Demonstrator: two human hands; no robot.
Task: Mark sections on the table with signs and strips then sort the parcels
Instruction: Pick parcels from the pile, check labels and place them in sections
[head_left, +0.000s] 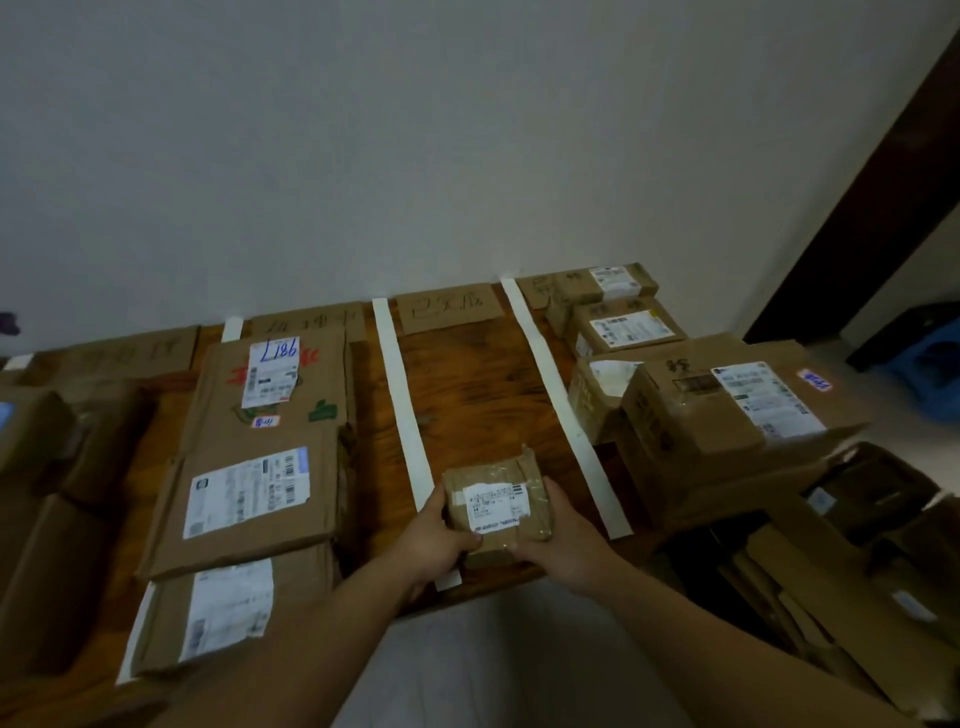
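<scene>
Brown taped cardboard parcel (496, 501) sits label-up, clamped by the grip of left hand (441, 538) and right hand (563, 545), probably for reading.

The small parcel (496, 506) is brown cardboard under glossy clear tape, with a white paper label. The table (467, 395) is dark, grained wood with a dull sheen. The strips (402, 405) look like matt white paper. The sign (447, 309) and flat parcels (291, 426) are plain matt cardboard.
</scene>
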